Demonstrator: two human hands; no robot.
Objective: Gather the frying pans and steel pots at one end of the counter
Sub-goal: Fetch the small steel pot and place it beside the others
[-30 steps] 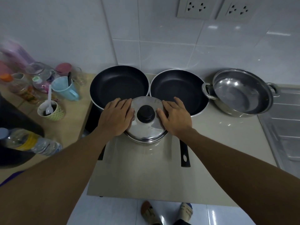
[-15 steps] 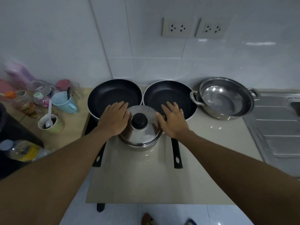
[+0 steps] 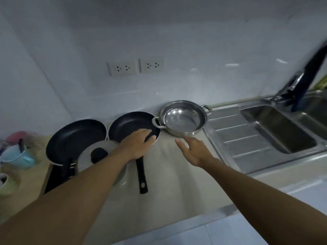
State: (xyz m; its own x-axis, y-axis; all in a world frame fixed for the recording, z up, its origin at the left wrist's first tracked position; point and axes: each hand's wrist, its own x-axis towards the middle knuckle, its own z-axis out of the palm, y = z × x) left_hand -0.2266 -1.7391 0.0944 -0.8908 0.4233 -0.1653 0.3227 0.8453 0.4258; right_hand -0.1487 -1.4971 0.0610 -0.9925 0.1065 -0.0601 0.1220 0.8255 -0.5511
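Cookware, grouped against the back wall. Landmark: open steel pot (image 3: 183,119), standing nearest the sink (image 3: 279,128).

- Frying pan, right-hand one (image 3: 129,123): just left of the pot, rim close to the pot's side handle; black handle pointing toward the counter's front edge.
- Frying pan, left-hand one (image 3: 76,137): further left of the pot, rim close beside the first pan.
- Lidded steel pot (image 3: 99,156): left of and in front of the open pot, before both pans, partly hidden under the left forearm.
- Arrangement judged nearly complete: four pieces packed together, open pot sitting slightly off to the right.

Hands:
- Left hand (image 3: 137,144): stretched over the front rim of the right-hand pan, palm down, fingers extended and close together, clamped on nothing visible; contact with the rim uncertain.
- Right hand (image 3: 192,148): just in front of the open pot, palm down above the counter (image 3: 169,183), fingers loosely apart, empty, tips short of the pot's wall. Judged reaching for the pot.
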